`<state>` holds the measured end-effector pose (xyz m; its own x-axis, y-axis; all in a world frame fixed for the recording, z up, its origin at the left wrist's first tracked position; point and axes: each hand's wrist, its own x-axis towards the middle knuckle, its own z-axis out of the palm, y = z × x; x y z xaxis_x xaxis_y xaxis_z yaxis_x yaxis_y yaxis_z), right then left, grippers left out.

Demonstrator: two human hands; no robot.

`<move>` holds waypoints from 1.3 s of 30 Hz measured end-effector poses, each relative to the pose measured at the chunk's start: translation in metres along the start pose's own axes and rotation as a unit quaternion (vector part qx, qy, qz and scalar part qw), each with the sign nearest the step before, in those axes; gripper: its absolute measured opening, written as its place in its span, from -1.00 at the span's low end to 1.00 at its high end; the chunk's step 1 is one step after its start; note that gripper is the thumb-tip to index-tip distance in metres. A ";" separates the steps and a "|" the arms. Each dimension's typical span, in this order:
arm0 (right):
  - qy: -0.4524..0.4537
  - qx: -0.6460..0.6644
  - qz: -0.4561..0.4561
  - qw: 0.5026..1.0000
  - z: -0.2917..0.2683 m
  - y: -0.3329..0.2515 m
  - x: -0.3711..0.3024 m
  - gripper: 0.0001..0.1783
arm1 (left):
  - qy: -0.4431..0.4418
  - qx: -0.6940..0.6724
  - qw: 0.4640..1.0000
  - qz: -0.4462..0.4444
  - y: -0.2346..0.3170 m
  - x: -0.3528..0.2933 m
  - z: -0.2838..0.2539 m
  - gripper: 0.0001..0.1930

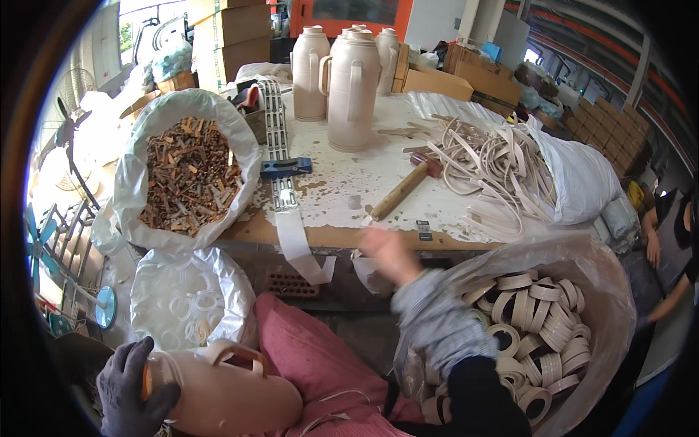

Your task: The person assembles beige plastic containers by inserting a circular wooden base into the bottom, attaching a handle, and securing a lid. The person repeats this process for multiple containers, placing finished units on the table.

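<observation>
At the lower left, a beige flask body (226, 393) with a loop handle is laid on its side across the lap, and its base end is grasped by the left hand (131, 393), which is covered by a dark glove. The right hand (389, 251) is raised near the front edge of the bench (342, 237) and is blurred, so whether it is clenched or released cannot be told. To the right of the lap, a large plastic sack of beige rings (542, 328) is seen, and to the left a smaller bag of white rings (189, 306). On the bench's left end, a white sack of brown metal pieces (189, 175) is propped open. The bench top is covered with worn, flaking white paint, bare wood being shown along its edge. A wooden-handled hammer (404, 186) is laid on it, a strip of metal links (277, 138) with a blue clamp (285, 167) is stretched across it, and a heap of beige strips (488, 167) is spilled from a bag at the right. Farther back, upright beige flasks (349, 80) are stood together. Beyond them, cardboard boxes (233, 36) are stacked in a workshop room.
</observation>
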<state>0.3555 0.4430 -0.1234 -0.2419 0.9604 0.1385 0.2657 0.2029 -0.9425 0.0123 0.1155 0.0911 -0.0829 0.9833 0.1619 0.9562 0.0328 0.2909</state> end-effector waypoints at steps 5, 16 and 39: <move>0.426 0.235 0.111 0.867 -0.314 0.123 0.078 -0.39 | -0.049 -0.245 0.968 0.004 -0.012 0.010 0.032 -0.61; 0.139 0.000 -0.142 0.980 -0.159 -0.040 0.044 -0.53 | 0.146 -0.039 0.975 0.165 0.016 -0.014 0.042 -0.71; -0.395 0.329 0.081 0.854 0.175 -0.144 -0.149 -0.59 | 0.314 -0.387 0.847 -0.183 0.006 -0.111 0.129 -0.27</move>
<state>0.1901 0.2377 -0.0613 -0.8746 0.4847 -0.0121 -0.1651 -0.3211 -0.9326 0.0632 0.0299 -0.0468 -0.6996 0.6351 0.3273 0.3843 -0.0517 0.9217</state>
